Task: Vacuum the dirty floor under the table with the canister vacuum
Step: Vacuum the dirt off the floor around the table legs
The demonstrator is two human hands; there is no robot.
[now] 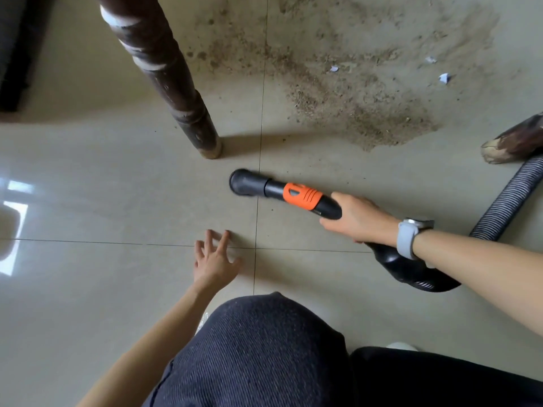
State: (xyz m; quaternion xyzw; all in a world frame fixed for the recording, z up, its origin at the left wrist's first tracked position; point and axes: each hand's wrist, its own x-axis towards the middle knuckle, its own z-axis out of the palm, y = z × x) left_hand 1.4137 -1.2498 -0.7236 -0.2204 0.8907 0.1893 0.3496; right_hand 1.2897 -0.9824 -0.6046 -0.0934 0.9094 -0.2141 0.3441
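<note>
While the right hand [357,220] curls its fingers round the black vacuum wand with an orange collar [302,196], the round black nozzle [244,183] sits on the glossy beige tiled floor [102,201] just beside the foot of the dark turned wooden table leg [188,107], short of the patch of brown sandy dirt [352,92]. Spread and holding nothing, the left hand [214,259] rests its fingertips on the tiles near the nozzle. From the wand's grip the grey ribbed hose [505,201] bends away past the right wrist.
</note>
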